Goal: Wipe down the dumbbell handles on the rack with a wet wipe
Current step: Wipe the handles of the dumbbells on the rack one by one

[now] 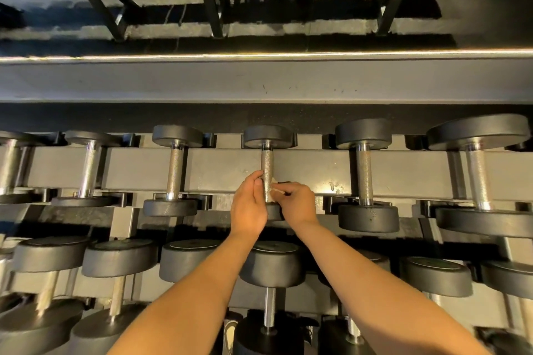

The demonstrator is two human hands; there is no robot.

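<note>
Here, left grip [249,206] holding dumbbell handle [267,163], right grip [297,206] pinching wet wipe [274,186]

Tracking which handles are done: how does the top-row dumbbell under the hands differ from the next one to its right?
The held dumbbell has smaller heads than its right neighbour. The left hand and right hand are at the held dumbbell's handle, the right pinching a wipe against it; the neighbour's handle is untouched. Both lie on the top row, with knurled metal handles and dark round heads.
</note>
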